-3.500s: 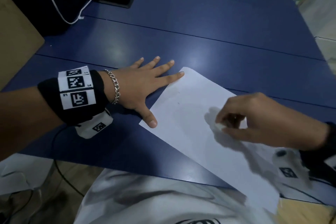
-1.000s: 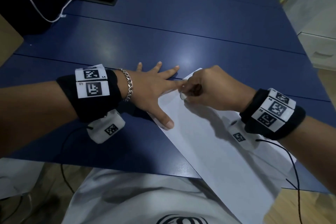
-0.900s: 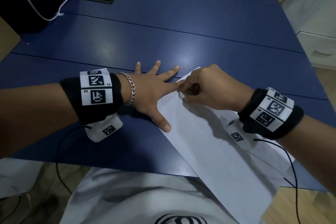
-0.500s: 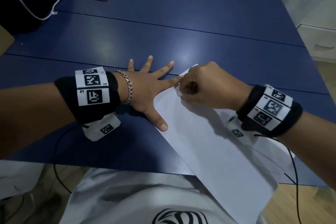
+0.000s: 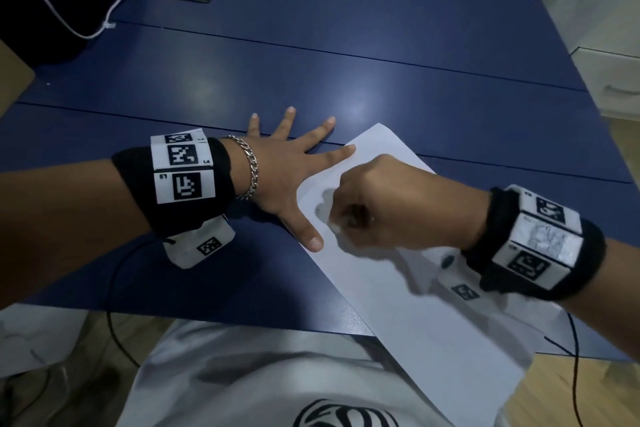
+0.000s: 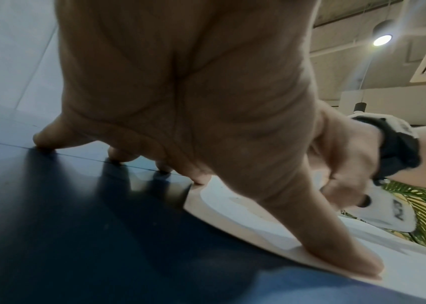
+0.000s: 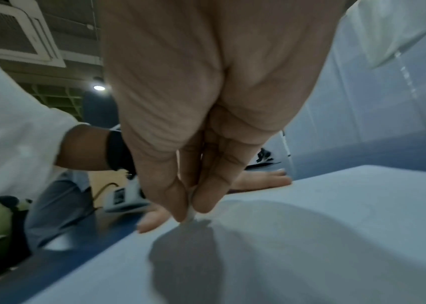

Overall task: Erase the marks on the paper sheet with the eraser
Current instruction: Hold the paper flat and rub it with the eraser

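Currently, the eraser (image 7: 190,214) is pinched in the right hand (image 5: 391,204) and held against the sheet (image 5: 398,291).

The sheet is laid slantwise on the blue table (image 5: 346,55), its near end past the table edge. It is pinned at its left edge by the flat left hand (image 5: 277,173), fingers spread, forefinger and thumb on the paper. No marks can be made out.

Left hand (image 5: 277,173): black wristband (image 5: 194,184) bearing white square-coded tags, white camera pod (image 5: 201,246) beneath, thin black cable, silver chain bracelet (image 5: 251,166). Right hand (image 5: 388,204): matching black band (image 5: 533,246), tags, pod. White shirt (image 5: 259,374), dark printed emblem.
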Available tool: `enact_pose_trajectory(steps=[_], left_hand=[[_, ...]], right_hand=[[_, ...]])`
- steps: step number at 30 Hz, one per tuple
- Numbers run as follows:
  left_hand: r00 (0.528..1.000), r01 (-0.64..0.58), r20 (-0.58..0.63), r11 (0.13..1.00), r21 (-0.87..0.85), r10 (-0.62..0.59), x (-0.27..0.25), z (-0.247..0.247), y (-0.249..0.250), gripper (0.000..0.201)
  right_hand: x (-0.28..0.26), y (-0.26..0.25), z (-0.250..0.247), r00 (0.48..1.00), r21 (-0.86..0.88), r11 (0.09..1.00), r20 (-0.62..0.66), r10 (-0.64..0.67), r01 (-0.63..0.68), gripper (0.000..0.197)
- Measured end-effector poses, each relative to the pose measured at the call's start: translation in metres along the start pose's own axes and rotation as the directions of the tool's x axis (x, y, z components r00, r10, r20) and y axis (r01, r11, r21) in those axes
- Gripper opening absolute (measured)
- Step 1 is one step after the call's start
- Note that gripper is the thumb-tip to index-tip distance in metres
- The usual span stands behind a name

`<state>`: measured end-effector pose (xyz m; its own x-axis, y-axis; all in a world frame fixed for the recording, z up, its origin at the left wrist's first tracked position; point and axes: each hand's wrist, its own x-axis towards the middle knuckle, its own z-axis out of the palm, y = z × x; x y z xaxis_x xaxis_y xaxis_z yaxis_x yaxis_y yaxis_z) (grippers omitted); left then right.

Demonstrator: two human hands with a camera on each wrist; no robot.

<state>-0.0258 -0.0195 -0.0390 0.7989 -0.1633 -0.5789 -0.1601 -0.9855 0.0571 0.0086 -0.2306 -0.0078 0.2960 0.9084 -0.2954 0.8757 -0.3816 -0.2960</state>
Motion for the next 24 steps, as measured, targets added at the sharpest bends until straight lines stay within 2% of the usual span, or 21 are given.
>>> enact_pose_trajectory(steps=[2, 4, 6, 7, 9, 11, 15, 17, 20, 21, 24], left_hand=[[1.0, -0.004, -0.002, 1.0, -0.006, 0.004, 0.0, 0.0, 0.0, 0.151], [1.0, -0.002, 0.004, 1.0, -0.01, 0.002, 0.0, -0.001, 0.0, 0.15], [1.0, 0.003, 0.009, 1.0, -0.014, -0.003, -0.001, -0.001, 0.001, 0.149], [1.0, 0.002, 0.004, 1.0, -0.018, -0.002, -0.001, 0.0, 0.0, 0.149], [1.0, -0.004, -0.011, 0.999, -0.035, 0.004, -0.002, 0.0, 0.0, 0.149], [1.0, -0.001, -0.018, 0.999, -0.04, 0.0, -0.002, 0.001, 0.0, 0.15], [0.999, 0.032, 0.002, 0.999, -0.019, -0.032, -0.001, -0.001, 0.001, 0.149], [0.999, 0.034, -0.001, 0.999, -0.029, -0.034, -0.002, -0.001, 0.0, 0.149], [1.0, 0.019, -0.014, 0.998, -0.052, -0.02, -0.002, -0.001, 0.0, 0.151], [1.0, 0.022, -0.015, 0.999, -0.042, -0.023, -0.002, -0.001, -0.001, 0.151], [0.998, 0.056, 0.01, 0.998, -0.019, -0.056, 0.0, -0.001, 0.001, 0.151]], right_hand=[[0.008, 0.008, -0.009, 1.0, -0.007, 1.0, -0.015, 0.018, -0.018, 0.015], [0.02, 0.021, -0.019, 0.988, -0.053, 0.994, -0.133, 0.084, -0.091, 0.012], [0.023, 0.026, -0.018, 0.974, -0.069, 0.989, -0.197, 0.112, -0.128, 0.009], [0.022, 0.019, -0.014, 0.977, -0.078, 0.993, -0.201, 0.074, -0.092, 0.011], [0.017, -0.003, -0.003, 0.994, -0.046, 0.999, -0.105, -0.03, 0.025, 0.014], [0.014, -0.008, 0.0, 0.996, -0.031, 0.997, -0.038, -0.076, 0.075, 0.014], [0.027, 0.017, -0.015, 0.98, -0.049, 0.993, -0.179, 0.092, -0.103, 0.013], [0.028, 0.008, -0.01, 0.976, -0.079, 0.994, -0.21, 0.057, -0.075, 0.013], [0.022, -0.014, 0.0, 0.994, -0.041, 0.998, -0.09, -0.058, 0.054, 0.017], [0.023, -0.011, -0.002, 0.995, -0.064, 0.997, -0.088, -0.045, 0.039, 0.017], [0.029, 0.011, -0.012, 0.973, -0.078, 0.991, -0.214, 0.09, -0.109, 0.015]])
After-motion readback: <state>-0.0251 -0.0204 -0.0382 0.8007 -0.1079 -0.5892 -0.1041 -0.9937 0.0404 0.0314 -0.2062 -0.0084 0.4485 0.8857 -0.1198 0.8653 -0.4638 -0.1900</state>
